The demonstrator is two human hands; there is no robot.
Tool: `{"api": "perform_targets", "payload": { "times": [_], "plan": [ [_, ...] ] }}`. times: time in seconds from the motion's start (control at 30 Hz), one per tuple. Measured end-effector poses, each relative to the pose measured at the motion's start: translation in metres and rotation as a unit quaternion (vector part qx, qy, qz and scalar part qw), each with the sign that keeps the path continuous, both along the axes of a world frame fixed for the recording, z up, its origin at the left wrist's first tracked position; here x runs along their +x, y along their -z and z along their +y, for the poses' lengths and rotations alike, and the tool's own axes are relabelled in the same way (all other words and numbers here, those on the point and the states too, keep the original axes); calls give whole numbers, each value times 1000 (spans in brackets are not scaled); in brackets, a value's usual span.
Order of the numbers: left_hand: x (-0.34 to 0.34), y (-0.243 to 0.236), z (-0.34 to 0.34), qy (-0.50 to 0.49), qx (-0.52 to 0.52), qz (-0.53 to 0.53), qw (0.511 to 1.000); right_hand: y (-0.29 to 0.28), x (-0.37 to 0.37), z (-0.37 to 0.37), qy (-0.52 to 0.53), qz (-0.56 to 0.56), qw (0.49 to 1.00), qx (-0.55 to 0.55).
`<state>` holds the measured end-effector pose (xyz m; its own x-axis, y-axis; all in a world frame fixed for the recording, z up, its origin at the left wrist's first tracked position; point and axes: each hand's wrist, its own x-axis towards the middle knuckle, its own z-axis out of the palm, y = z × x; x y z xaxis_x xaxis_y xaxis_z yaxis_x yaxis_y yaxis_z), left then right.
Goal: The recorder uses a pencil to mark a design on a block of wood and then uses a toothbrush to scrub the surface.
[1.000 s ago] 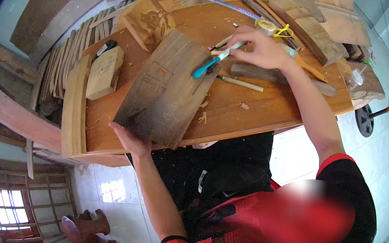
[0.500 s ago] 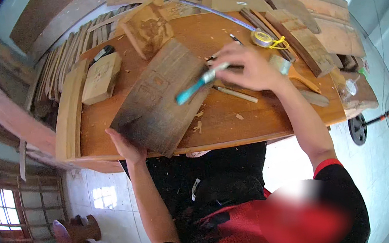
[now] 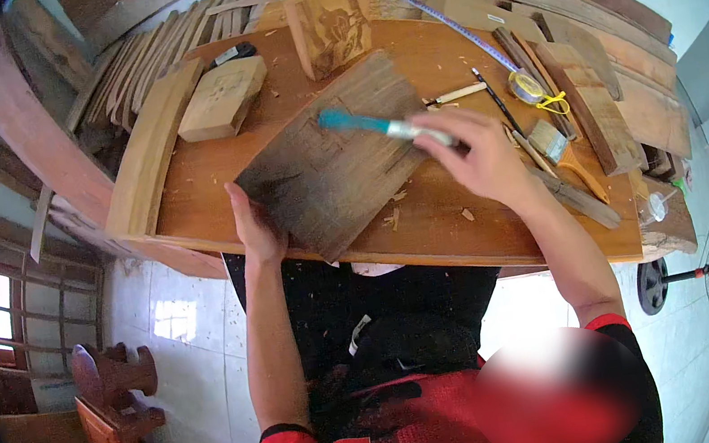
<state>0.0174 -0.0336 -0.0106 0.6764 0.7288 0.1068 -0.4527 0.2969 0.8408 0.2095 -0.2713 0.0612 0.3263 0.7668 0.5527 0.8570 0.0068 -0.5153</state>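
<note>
A dark brown wooden board with faint rectangular outlines lies at a slant over the near middle of the table. My left hand is at its lower left corner, thumb up along the edge; the other fingers are partly hidden by the board. In my right hand is a slim brush-like tool with a teal end and a whitish middle. Its teal end is over the board's upper left part; I cannot tell whether it touches. Wood shavings lie beside the board's near right edge.
Behind the board stands a carved wood panel. A pale wood block and a long plank are at left. At right lie a tape measure, an orange-handled brush, a pencil and a thick plank.
The brush-like tool has swung from the board's right side up and left across its face. My left hand stays at the board's corner. The whole view has shifted somewhat.
</note>
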Motion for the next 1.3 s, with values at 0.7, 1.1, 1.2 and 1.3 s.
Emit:
{"api": "perform_targets", "payload": {
  "times": [0.7, 1.1, 1.2, 1.3],
  "plan": [
    [-7, 21, 7, 174, 53, -13, 983, 7, -45, 9, -137, -75, 987, -33],
    [-4, 23, 11, 163, 54, -39, 984, 6, -36, 16, -35, -34, 997, 63],
    [-8, 17, 10, 155, 46, -27, 987, 2, -39, 9, -162, -165, 972, -48],
    [-9, 14, 5, 140, 8, -10, 990, 9, -20, 8, -14, -102, 994, 37]
  ]
}}
